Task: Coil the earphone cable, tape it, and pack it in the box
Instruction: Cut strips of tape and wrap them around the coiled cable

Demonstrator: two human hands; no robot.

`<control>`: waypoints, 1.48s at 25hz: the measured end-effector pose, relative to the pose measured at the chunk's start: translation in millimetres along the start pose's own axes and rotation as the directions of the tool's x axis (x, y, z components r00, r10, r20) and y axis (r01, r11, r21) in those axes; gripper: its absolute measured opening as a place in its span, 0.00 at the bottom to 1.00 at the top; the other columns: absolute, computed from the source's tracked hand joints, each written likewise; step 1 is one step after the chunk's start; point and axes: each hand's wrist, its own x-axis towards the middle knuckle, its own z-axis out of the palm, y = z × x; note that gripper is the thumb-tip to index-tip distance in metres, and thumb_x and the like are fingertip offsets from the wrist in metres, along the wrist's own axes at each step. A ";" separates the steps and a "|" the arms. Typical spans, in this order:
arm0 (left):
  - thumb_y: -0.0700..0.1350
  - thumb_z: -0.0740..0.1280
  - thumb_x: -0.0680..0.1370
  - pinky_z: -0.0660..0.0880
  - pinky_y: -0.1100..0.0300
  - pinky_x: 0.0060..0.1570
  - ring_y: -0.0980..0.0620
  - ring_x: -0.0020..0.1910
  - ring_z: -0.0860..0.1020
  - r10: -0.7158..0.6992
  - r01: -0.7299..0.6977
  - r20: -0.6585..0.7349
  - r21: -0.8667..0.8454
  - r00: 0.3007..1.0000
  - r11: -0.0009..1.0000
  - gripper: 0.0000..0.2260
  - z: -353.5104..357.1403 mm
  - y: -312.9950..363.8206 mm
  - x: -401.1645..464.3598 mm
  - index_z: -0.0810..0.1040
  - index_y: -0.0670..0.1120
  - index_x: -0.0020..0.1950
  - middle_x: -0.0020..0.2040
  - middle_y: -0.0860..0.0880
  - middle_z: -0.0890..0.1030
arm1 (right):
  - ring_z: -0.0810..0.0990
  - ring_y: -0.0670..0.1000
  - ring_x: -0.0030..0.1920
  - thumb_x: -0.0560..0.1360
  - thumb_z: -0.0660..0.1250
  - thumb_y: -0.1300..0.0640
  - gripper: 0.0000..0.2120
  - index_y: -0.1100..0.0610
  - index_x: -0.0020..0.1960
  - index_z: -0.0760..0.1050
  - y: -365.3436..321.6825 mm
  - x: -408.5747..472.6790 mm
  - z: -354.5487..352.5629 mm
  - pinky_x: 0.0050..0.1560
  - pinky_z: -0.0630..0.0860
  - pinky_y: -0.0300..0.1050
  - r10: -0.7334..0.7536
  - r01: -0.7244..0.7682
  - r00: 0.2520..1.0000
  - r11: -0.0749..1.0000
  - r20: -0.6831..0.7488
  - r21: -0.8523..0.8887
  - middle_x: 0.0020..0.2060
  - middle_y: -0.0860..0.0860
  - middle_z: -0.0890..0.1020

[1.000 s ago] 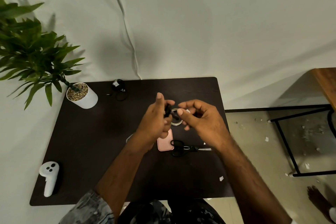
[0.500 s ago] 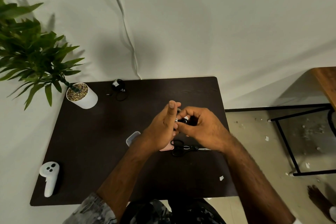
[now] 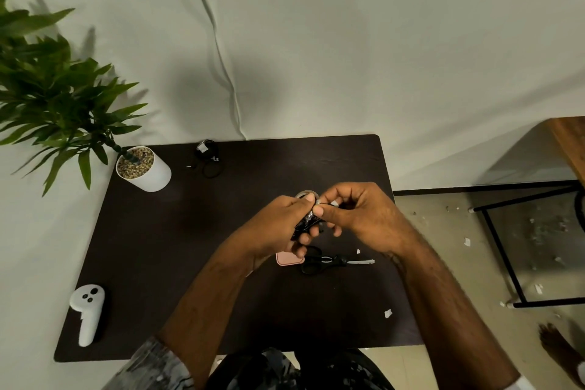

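Note:
My left hand point(image 3: 278, 225) grips a black coiled earphone cable point(image 3: 304, 224) above the middle of the dark table point(image 3: 190, 247). My right hand point(image 3: 357, 215) pinches a small pale piece of tape at the top of the coil, fingertip to fingertip with the left. A tape roll point(image 3: 305, 194) peeks out just behind my left fingers. The pink box point(image 3: 286, 259) lies under my left hand, mostly hidden. Black-handled scissors point(image 3: 329, 263) lie just to its right.
A second coiled black earphone point(image 3: 209, 158) lies at the table's far edge. A white plant pot point(image 3: 144, 169) stands at the far left corner, a white controller point(image 3: 88, 310) at the near left. Paper scraps point(image 3: 387, 313) lie near the right edge. A black metal frame point(image 3: 506, 263) stands on the floor to the right.
Both hands have closed together over the coil. My left fingers, raised earlier, have curled down around the cable, and my right fingers now pinch at its top.

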 end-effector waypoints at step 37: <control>0.46 0.57 0.86 0.72 0.69 0.32 0.59 0.33 0.80 0.442 -0.177 -0.164 0.753 0.882 0.633 0.09 -4.8 11.2 -7.4 0.72 0.50 0.64 0.40 0.54 0.79 | 0.74 0.37 0.38 0.80 0.72 0.49 0.07 0.51 0.50 0.85 -29.4 -4.1 21.8 0.38 0.67 0.27 -0.169 0.217 0.976 0.734 0.136 -0.644 0.38 0.38 0.71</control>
